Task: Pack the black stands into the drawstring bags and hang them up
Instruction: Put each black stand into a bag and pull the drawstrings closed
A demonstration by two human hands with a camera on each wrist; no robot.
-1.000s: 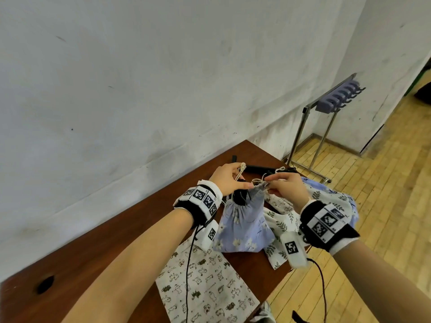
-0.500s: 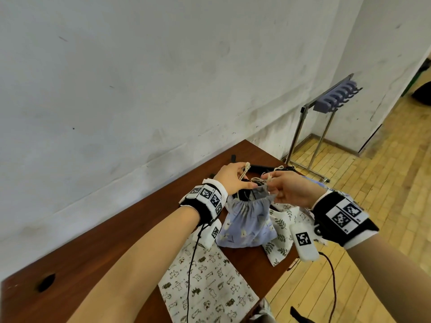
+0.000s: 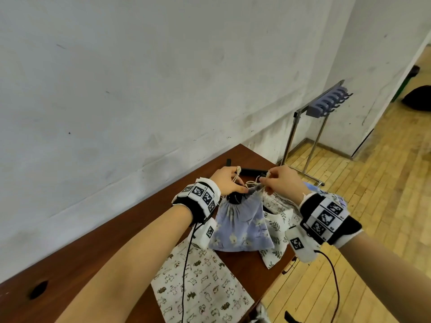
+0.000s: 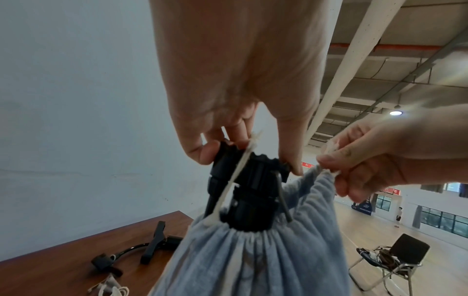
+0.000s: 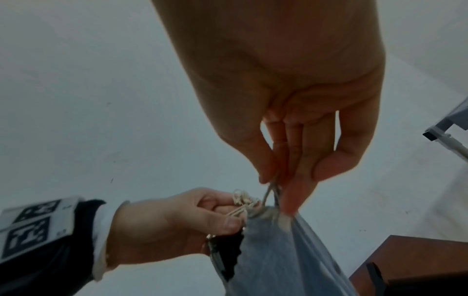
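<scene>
From the head camera, the blue floral drawstring bag [image 3: 242, 224] sits between both hands on the brown table [image 3: 98, 252], its mouth gathered in pleats around a black stand [image 3: 234, 198] poking out of the top. The left hand [image 3: 227, 181] pinches the cream cord [image 3: 250, 183] by the stand's top; the right hand [image 3: 283, 181] pinches the cord on the far side of the mouth, the hands close but apart. A cat-print bag [image 3: 200, 285] lies flat below the left forearm, a leaf-print bag [image 3: 276, 231] under the right wrist, and a hook rack [image 3: 326, 102] stands beyond the right hand. Over to the left wrist camera: the stand [image 4: 249, 192] shows clearly, ribbed black plastic rising from the bag [image 4: 255, 260], fingertips [image 4: 202, 154] touching its top, a cord strand running across it. Another black stand [image 4: 152, 244] lies on the table beyond the left hand. Right wrist camera, dim: thumb and fingers [image 5: 298, 190] squeeze the cord loop just above the puckered cloth [image 5: 281, 254].
</scene>
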